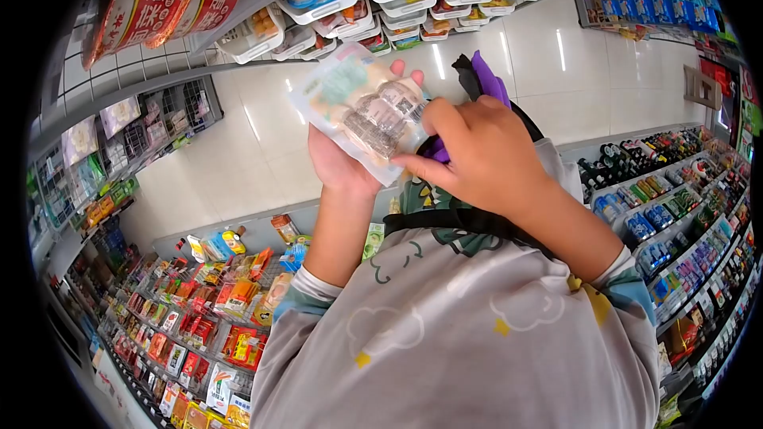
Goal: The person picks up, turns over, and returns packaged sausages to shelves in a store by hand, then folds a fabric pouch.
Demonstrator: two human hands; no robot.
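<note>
A clear sealed food packet (362, 107) is tilted in front of my chest. Pale rounded pieces and a printed label with a square code show through its film. My left hand (346, 163) supports it from beneath, with fingertips showing past the upper edge. At the packet's lower right edge, my right hand (485, 147) has thumb and bent fingers closed on the film. Some of the packet's right side is hidden by these fingers. A purple and black thing (490, 83) shows behind my right hand; I cannot tell whether it is held.
Ahead, a shelf holds white trays (318, 0) of packaged goods and large red-and-white tubs (143, 0). Snack racks (207, 302) stand at lower left, shelves of bottles and cans (668, 214) at right. Pale floor tiles (254, 111) lie between them.
</note>
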